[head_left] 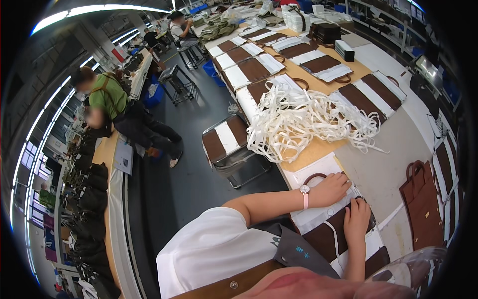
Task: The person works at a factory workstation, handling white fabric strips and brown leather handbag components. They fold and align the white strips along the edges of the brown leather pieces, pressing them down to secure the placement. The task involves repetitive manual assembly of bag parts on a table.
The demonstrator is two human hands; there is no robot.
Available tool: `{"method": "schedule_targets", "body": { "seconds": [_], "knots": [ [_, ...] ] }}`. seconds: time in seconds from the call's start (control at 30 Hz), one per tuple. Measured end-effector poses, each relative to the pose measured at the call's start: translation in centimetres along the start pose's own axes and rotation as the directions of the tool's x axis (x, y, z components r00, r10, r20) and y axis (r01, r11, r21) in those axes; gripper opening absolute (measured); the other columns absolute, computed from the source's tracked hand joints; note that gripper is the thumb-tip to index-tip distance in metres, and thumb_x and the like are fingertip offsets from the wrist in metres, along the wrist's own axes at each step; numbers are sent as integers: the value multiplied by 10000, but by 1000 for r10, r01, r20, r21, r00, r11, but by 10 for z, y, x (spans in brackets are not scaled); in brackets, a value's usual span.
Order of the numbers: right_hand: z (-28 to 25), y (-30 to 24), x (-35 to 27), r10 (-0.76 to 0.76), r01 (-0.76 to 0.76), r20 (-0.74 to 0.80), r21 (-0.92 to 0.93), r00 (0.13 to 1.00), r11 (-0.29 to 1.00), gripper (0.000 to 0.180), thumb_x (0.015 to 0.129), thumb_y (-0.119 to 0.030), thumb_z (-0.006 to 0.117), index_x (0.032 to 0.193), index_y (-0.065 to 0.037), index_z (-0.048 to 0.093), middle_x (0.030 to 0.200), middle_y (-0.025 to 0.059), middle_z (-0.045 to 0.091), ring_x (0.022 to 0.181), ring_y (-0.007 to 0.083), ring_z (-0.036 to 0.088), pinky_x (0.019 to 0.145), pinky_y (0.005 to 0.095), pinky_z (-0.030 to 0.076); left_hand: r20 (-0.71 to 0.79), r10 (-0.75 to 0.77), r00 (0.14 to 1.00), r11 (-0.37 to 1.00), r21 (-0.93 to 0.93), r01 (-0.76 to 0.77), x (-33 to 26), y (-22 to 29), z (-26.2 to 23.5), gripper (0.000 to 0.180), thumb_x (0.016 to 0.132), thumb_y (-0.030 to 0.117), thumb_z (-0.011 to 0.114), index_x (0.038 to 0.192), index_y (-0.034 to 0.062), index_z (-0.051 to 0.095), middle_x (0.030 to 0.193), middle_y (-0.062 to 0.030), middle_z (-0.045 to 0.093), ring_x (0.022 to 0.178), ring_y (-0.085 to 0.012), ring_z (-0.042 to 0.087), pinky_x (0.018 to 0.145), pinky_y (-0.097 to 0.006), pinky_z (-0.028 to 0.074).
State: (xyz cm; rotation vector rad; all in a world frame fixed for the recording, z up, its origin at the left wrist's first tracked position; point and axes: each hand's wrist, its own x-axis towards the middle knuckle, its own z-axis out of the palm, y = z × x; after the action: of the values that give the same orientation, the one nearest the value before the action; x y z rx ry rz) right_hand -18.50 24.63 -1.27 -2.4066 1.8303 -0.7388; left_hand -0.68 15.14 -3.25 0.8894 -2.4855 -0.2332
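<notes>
In front of me lies a brown and white bag panel (pixel 313 235) with a brown loop handle (pixel 314 176) at its far edge. My left hand (pixel 332 190), with a pink-strapped watch (pixel 304 189) on the wrist, presses bent fingers on the panel's white band near the handle. What its fingertips pinch, if anything, is partly hidden. My right hand (pixel 357 218) lies just nearer, fingers stretched over the brown part at the panel's right edge. A narrow white tape (pixel 334 238) curves across the panel left of my right forearm.
A tangled heap of white tape (pixel 303 119) sits beyond my hands. More bag panels (pixel 326 66) cover the far table. A brown bag (pixel 423 204) is at the right. Left of the table stands a stool (pixel 224 141) with panels on it; a person in green (pixel 112 94) bends over another bench.
</notes>
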Motion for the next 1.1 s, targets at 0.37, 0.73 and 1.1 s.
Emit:
{"method": "schedule_targets", "body": {
  "seconds": [0.37, 0.73, 1.1],
  "knots": [
    [8, 4, -1, 18, -15, -51, 61, 999, 998, 290, 889, -77, 642, 1165, 11, 635, 1132, 169, 585, 1056, 365, 544, 947, 474, 431, 142, 38, 989, 997, -67, -29, 19, -21, -12, 200, 881, 132, 592, 1054, 57, 660, 956, -153, 574, 924, -331, 616, 771, -422, 508],
    [3, 2, 10, 43, -39, -65, 62, 997, 997, 307, 828, -78, 697, 1125, -21, 642, 1101, 149, 578, 1004, 348, 548, 894, 462, 445, 205, 317, 926, 941, -188, -281, 56, -60, -22, 147, 858, 143, 608, 964, 77, 686, 923, -121, 621, 905, -310, 642, 785, -400, 532],
    [-6, -6, 19, 117, -118, 21, 42, 993, 992, 389, 803, -75, 721, 1184, -40, 649, 1005, 99, 562, 912, 279, 539, 818, 397, 454, 224, 322, 920, 929, -262, -262, 56, -52, -35, 134, 778, 45, 650, 910, 43, 676, 905, -74, 639, 812, -267, 658, 698, -353, 543]
  ]
}}
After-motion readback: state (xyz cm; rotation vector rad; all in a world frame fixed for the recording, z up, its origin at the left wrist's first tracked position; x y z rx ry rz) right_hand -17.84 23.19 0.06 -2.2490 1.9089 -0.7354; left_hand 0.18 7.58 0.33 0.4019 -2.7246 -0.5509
